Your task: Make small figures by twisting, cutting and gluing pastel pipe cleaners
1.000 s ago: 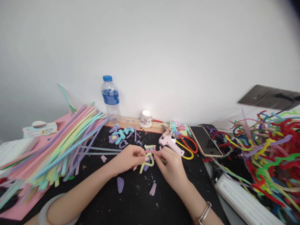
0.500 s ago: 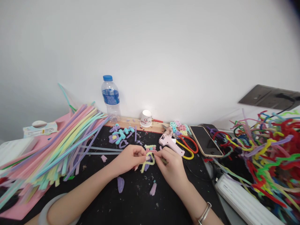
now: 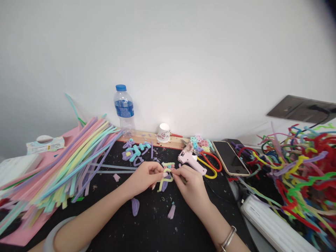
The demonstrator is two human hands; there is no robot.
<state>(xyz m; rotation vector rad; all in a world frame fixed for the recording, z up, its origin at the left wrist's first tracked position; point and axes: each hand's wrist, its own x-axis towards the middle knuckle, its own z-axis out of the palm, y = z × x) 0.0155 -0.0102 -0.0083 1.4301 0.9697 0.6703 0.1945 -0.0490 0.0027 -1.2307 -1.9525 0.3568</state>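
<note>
Head view: left hand (image 3: 147, 177) and right hand (image 3: 191, 180) pinch a bent yellow pipe cleaner (image 3: 161, 185), partly hidden.

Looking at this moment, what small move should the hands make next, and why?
Probably the right hand should pinch the bent yellow stem tighter: its loop stands open, the right fingertips are at that loop, and the left hand grips it while one end hangs free.

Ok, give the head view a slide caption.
Both hands hold a bent yellow pipe cleaner over a black surface, glue gun nearby.
</note>
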